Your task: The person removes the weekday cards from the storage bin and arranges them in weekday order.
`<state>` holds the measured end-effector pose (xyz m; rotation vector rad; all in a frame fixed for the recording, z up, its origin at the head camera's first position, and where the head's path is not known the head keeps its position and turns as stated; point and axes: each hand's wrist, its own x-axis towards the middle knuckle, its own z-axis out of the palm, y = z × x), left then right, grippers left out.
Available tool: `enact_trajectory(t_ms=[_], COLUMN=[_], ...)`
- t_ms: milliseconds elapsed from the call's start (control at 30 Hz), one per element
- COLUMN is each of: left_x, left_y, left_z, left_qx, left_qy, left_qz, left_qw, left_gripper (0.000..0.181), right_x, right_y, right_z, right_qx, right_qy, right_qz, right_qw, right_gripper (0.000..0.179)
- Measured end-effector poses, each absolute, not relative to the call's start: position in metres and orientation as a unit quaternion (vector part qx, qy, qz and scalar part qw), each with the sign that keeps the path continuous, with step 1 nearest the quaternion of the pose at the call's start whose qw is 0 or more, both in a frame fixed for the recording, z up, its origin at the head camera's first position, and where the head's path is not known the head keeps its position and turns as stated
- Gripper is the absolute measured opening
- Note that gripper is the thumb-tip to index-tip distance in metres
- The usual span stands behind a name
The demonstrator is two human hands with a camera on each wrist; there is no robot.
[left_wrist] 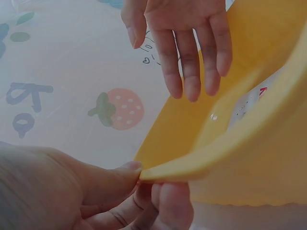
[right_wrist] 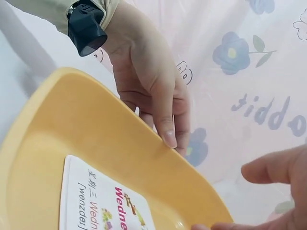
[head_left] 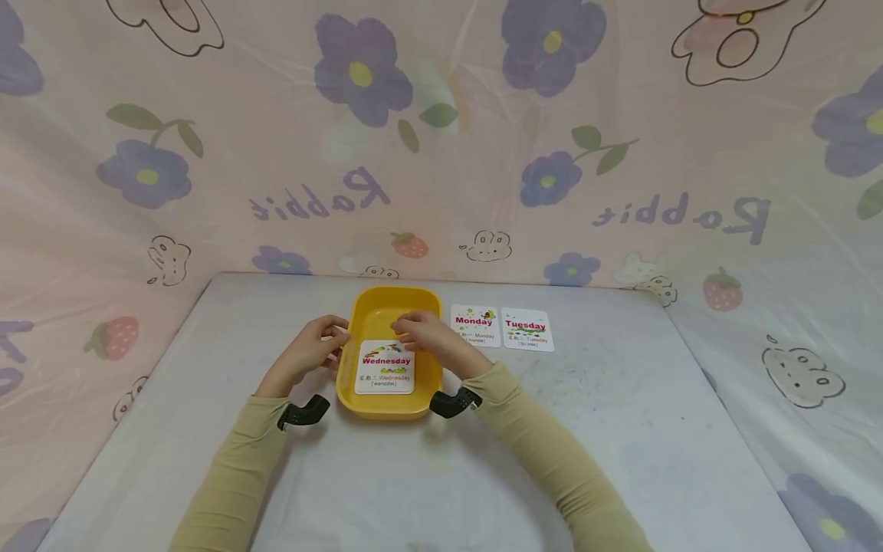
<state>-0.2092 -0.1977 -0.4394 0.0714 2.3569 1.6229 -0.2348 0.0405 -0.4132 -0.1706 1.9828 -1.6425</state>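
A yellow plastic tray [head_left: 350, 399] stands on the table, with a white "Wednesday" card [head_left: 385, 368] lying in its near half. My left hand [head_left: 310, 354] is at the tray's left side; the left wrist view shows the thumb [left_wrist: 115, 179] above the rim and curled fingers beneath, pinching it. Over the tray's right side hovers my right hand [head_left: 438, 341], its fingers [left_wrist: 189, 62] extended and holding nothing. Just right of the tray lie a "Monday" card [head_left: 474, 322], partly covered by my right hand, and a "Tuesday" card [head_left: 527, 330].
The white-covered table [head_left: 607, 429] extends on both sides of the tray. A pastel curtain [head_left: 455, 153] with flowers and rabbits hangs behind it. Black wrist cameras [head_left: 455, 402] sit on both wrists, close to the tray's near corners.
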Motion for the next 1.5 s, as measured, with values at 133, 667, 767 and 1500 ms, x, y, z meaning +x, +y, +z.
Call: enact_trajectory(t_ms=[133,667,767,1500], left_x=[-0.209,-0.211,-0.212,-0.210], left_y=[-0.197,-0.197,-0.197,-0.197], left_z=[-0.439,-0.438,-0.440,-0.439], left_qx=[0.023,0.030,0.029,0.031], left_qy=[0.815,0.813,0.815,0.817], left_qz=[0.563,0.564,0.562,0.560], left_qw=[0.139,0.142,0.142,0.135], left_gripper=[0.035,0.035,0.034,0.033], right_x=[-0.233,-0.236,-0.236,-0.238], right_y=[0.040,0.034,0.032,0.028], right_z=[-0.415,-0.425,-0.427,-0.429], right_qx=[-0.037,0.041,0.047,0.103], right_qy=[0.733,0.694,0.679,0.654], right_qz=[-0.621,-0.659,-0.670,-0.689], right_qw=[0.275,0.288,0.297,0.295], right_gripper=[0.050,0.048,0.049,0.056])
